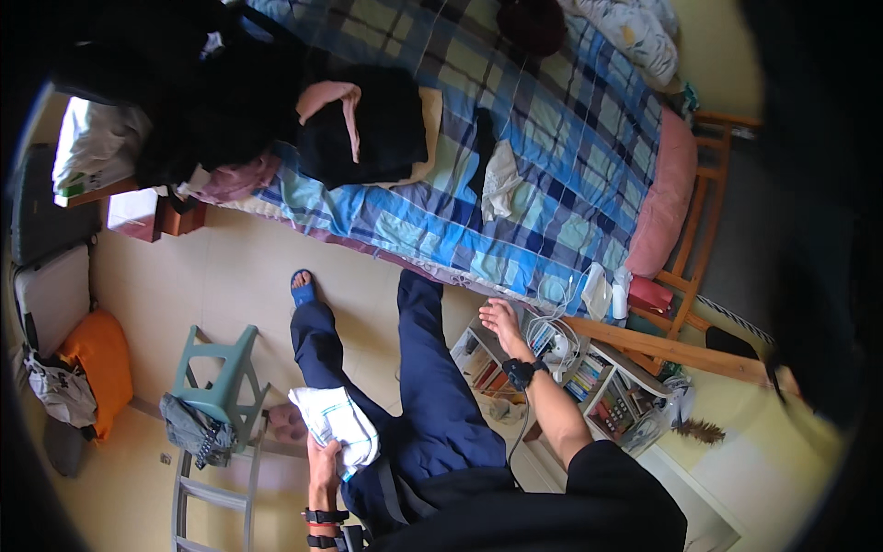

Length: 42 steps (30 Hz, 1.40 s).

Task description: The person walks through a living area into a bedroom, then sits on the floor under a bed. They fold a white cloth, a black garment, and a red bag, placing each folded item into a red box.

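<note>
My left hand (324,452) grips a folded white cloth (338,421) with thin dark stripes, held over my left thigh. Away to the right, my right hand (502,322) is empty, its fingers stretched towards the bed's near edge. Below it stands a low shelf with white cables (552,328) looped on top. On the plaid quilt (552,172) of the bed lie a folded stack of black clothing (372,138) with a pink piece on it, a dark sock-like cloth (483,152) and a crumpled light grey cloth (501,181).
A green plastic stool (214,376) bearing denim (196,428) and a metal ladder (217,493) are at my left. Farther left are an orange bag (103,372) and a pale suitcase (55,297). Bookshelves (600,386) and a wooden bed rail (662,345) flank my right arm.
</note>
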Each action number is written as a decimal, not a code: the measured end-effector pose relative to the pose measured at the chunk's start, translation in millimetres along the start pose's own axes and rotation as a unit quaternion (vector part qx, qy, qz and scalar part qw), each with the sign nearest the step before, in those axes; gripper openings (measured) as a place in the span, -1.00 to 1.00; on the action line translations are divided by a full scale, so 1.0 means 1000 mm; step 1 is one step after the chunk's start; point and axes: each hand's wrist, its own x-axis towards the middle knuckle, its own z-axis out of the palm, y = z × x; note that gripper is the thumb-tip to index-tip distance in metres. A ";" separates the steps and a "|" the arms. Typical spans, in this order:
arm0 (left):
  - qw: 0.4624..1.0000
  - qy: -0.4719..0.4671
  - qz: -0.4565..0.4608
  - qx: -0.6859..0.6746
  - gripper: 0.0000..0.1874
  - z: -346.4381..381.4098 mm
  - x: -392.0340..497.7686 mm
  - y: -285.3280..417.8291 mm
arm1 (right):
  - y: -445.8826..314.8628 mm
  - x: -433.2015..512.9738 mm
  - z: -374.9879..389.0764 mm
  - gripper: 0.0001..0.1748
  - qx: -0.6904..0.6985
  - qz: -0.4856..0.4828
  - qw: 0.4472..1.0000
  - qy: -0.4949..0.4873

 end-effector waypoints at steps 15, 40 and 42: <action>0.977 0.023 0.033 0.207 -0.24 0.140 0.038 -0.049 | -0.168 0.233 0.025 -0.22 -0.326 -0.344 0.876 -0.088; 0.991 -0.054 0.125 -0.010 -0.45 0.041 0.019 0.103 | -0.114 -0.308 0.136 -0.09 -0.005 -0.282 0.867 -0.410; 0.988 -0.061 0.114 -0.083 -0.41 0.040 -0.002 0.118 | -0.117 -0.348 0.131 -0.11 0.052 -0.245 0.871 -0.422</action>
